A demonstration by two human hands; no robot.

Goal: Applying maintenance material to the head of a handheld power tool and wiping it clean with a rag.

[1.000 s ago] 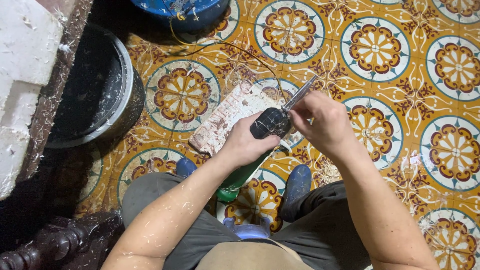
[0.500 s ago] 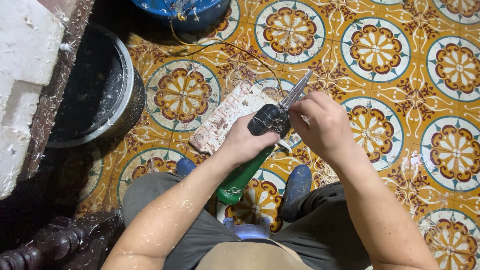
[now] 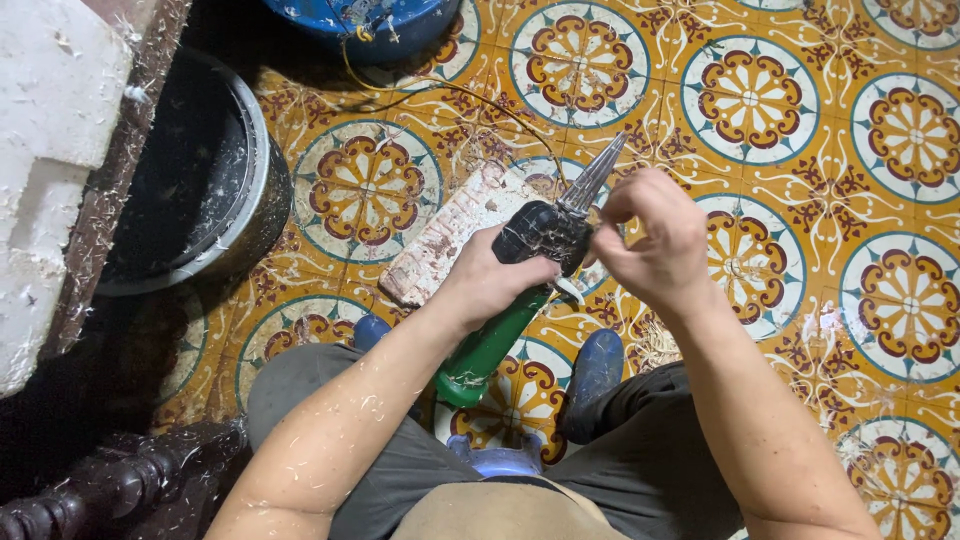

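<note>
The tool [image 3: 505, 315] is a power tool with a green body and a black head. It is held up over the middle of the floor [image 3: 820, 300], above the person's lap. A shiny metal tip [image 3: 592, 177] that comes to a point sticks out of the black head and aims up and away.

The left hand [image 3: 490, 285] is wrapped tight around the tool, just below the black head. The right hand [image 3: 655, 245] is at the base of the metal tip, with its fingers curled in and pinching there. The two hands are close together, nearly touching.

Right behind the tool lies a flat block [image 3: 450, 245], pale with red marks, on the floor. The floor has yellow tiles with round flower shapes. Two blue shoes [image 3: 592, 370] stand on it, one on each side of the tool's green end.

A black bucket [image 3: 190, 180] stands near the left edge of the floor. A blue tub [image 3: 350, 20] is at the far edge. A white foam slab [image 3: 45, 170] is at the far left. Dark carved wood [image 3: 110, 485] is in the near left corner.
</note>
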